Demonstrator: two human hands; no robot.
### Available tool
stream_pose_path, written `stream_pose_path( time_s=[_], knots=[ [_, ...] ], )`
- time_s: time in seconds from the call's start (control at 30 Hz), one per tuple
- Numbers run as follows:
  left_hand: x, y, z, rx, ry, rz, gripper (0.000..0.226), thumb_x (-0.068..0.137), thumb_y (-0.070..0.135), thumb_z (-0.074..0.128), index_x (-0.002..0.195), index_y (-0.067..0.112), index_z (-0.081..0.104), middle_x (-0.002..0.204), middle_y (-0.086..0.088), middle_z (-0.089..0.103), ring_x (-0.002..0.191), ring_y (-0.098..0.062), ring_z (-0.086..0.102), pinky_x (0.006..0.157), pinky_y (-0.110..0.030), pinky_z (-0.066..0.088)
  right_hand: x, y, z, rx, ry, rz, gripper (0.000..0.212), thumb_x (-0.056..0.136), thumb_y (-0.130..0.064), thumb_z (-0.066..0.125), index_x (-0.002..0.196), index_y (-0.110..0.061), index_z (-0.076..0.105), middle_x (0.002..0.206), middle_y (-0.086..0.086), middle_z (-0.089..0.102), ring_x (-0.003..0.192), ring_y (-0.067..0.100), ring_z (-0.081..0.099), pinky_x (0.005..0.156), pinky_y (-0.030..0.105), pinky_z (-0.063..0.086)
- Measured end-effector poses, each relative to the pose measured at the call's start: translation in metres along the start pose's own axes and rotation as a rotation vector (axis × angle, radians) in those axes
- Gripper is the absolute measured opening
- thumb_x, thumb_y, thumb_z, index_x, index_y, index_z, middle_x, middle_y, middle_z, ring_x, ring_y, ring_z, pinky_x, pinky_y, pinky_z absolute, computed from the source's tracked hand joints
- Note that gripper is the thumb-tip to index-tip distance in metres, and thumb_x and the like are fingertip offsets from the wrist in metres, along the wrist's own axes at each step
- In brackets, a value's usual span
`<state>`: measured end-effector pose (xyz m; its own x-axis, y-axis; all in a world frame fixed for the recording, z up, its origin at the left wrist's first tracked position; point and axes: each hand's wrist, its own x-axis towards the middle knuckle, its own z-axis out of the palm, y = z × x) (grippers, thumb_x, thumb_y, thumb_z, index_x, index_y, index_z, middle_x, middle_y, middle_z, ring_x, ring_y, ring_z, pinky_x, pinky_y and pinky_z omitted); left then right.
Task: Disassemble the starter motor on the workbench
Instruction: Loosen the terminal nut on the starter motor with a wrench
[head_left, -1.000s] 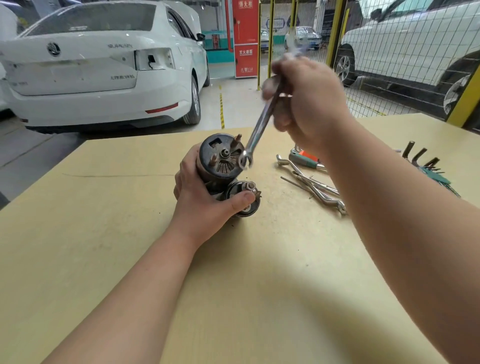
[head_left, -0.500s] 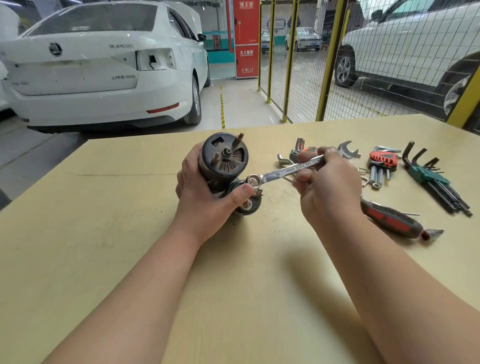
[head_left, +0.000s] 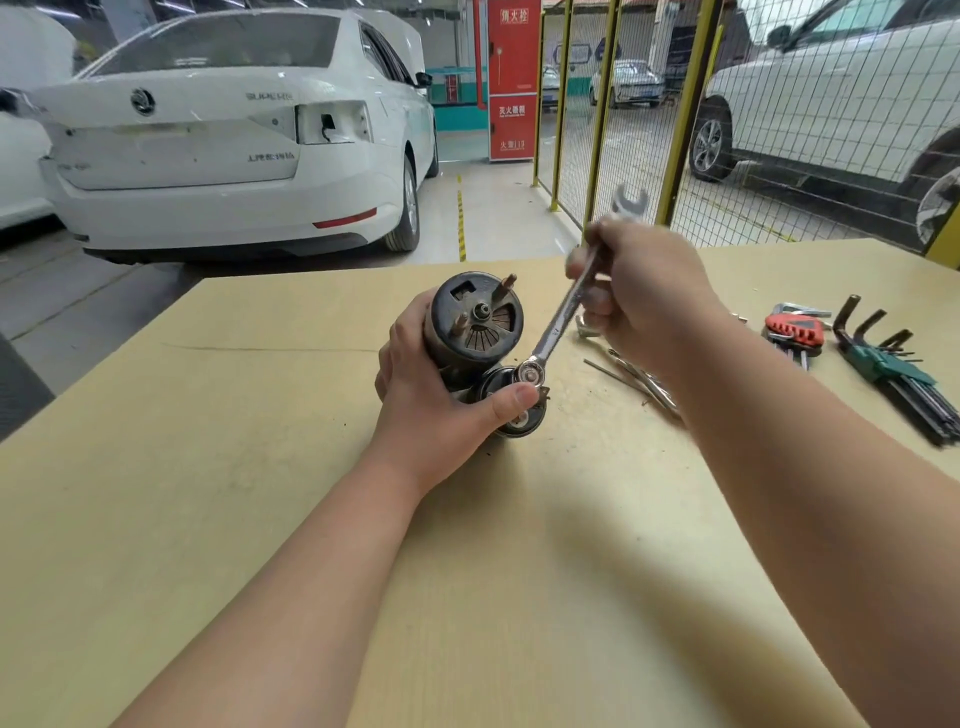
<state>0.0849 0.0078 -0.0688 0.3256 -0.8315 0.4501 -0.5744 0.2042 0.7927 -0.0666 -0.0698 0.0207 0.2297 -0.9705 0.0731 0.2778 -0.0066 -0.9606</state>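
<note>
Steel wrench (head_left: 563, 312) in right hand (head_left: 644, 291) rings starter motor (head_left: 475, 332) nut.

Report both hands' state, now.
Left hand: closed around the starter motor.
Right hand: closed on the wrench, ring end on a solenoid nut.

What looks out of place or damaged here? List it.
On the workbench, nothing stands out. The left hand steadies the grimy starter motor while the right hand holds a wrench, ring end seated on a nut at the smaller cylinder. Behind, the white car has an empty tail-light opening.
</note>
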Motion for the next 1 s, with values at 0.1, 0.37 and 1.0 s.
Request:
stream_pose_path(
  time_s=[0.1,0.37,1.0],
  knots=[
    [0.000,0.001,0.000,-0.019,0.005,-0.011,0.094,0.044,0.069,0.067,0.121,0.055,0.016,0.134,0.017,0.032,0.129,-0.006,0.023,0.114,-0.044,0.025,0.007,-0.020,0.019,-0.248,-0.218,-0.080,0.023,0.101,-0.020,0.036,0.087,-0.009,0.052,0.055,0.001,0.059,0.039,0.012,0.035,0.037,0.024,0.025],
    [0.000,0.001,0.000,-0.019,-0.001,-0.006,0.097,0.044,0.068,0.065,0.126,0.050,0.017,0.138,0.014,0.032,0.131,-0.008,0.022,0.114,-0.041,0.025,-0.005,-0.020,-0.004,0.046,-0.126,-0.234,0.023,0.102,-0.020,0.033,0.087,-0.011,0.048,0.054,0.000,0.057,0.035,0.011,0.033,0.034,0.019,0.025],
    [-0.001,-0.001,-0.001,0.025,0.000,0.010,0.105,0.049,0.070,0.062,0.139,0.035,0.021,0.140,0.011,0.032,0.132,-0.010,0.023,0.114,-0.045,0.024,-0.012,0.019,-0.011,0.181,0.179,0.008,0.020,0.101,-0.022,0.034,0.091,-0.012,0.048,0.057,0.001,0.060,0.039,0.010,0.036,0.039,0.019,0.029]
  ],
)
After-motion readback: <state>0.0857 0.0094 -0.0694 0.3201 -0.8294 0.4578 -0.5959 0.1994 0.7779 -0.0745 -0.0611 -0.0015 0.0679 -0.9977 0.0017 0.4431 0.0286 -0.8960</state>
